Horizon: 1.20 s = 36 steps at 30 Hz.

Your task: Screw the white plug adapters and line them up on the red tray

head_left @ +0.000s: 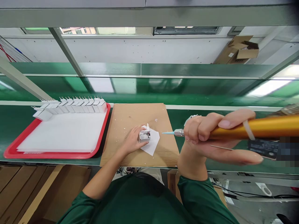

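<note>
On a white sheet of paper [154, 145], my left hand [133, 140] grips a small white plastic case [145, 140] between thumb and fingers. The case's upper side is open, with dark and metallic parts showing inside. My right hand [210, 133] is wrapped round a gold-coloured handheld power tool [271, 127], held up to the right of the case. A silver collet and a pale blue pointed tip form its front end; the tip points left, apart from the case. A black lever switch [263, 149] is fixed along the tool's underside.
A flat cardboard sheet [121, 118] lies under the work on the green bench. To the left stands a red tray [101, 137] with white sheets and a row of white plug adapters [77, 105] along its back. An open cardboard box [245, 51] sits beyond, at upper right.
</note>
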Tool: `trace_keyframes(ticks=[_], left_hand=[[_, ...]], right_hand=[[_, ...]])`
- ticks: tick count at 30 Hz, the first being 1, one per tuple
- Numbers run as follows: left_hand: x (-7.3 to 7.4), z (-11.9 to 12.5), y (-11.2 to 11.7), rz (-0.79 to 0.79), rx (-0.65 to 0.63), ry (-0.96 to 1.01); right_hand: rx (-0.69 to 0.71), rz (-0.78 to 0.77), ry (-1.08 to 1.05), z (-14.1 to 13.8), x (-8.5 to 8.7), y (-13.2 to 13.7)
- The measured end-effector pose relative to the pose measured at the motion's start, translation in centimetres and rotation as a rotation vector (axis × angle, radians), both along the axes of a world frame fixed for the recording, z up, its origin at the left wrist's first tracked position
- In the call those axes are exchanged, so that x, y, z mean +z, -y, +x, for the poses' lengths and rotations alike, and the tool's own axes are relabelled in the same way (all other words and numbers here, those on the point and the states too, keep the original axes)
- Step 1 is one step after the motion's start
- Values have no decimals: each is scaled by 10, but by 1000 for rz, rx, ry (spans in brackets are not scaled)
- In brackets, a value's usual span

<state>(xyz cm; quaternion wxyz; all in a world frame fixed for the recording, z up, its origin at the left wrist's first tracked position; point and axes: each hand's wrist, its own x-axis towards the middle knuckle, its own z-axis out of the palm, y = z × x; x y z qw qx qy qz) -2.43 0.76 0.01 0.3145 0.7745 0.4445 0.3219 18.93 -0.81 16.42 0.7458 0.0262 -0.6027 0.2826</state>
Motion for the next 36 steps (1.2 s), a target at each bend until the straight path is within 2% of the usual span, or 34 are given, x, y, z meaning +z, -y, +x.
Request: trace_keyframes(ticks=[4,12,17,20,23,28,32,36], left_hand=[[2,6,-6,-80,9,53],[-2,10,-5,-137,45,64],[-3,8,-13,-293,-35,143],[-4,7,-14,-197,-37,134],[-7,6,-13,22,-64,95],[-11,3,-12,310,-181,35],[-3,-4,-13,403,-217,-93],[12,-10,-17,386,-283,-241]], right_hand=[[0,-9,13,1,-1,0],[-51,-46,2,-1,3,4],[-69,-51,29,0,4,4],[-90,-64,16,-1,3,4],[-121,-86,21,-2,2,5],[-32,-51,1,-1,0,5],[-12,-77,1,0,-2,7],[-21,-89,-4,0,-3,8]])
